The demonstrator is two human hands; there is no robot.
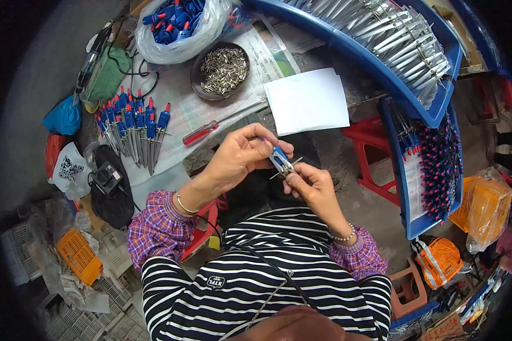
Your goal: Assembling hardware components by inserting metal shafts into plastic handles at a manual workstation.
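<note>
Left hand [242,152] and right hand [312,186]: close together, both clamped on one blue-and-metal tool [281,161], held between them; screwdriver [200,133] at left, paper [307,101] at far side.

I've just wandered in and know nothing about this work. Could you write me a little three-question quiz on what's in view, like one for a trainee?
1. What colour is the handle of the screwdriver on the table?
a) yellow
b) red
c) green

2. True or false: the round, dark bowl holds a heap of small metal pieces.

3. Which of the person's hands is at the blue end of the blue-and-metal part being held?

Key:
1. b
2. True
3. The left hand; the right hand is at the metal end.
</note>
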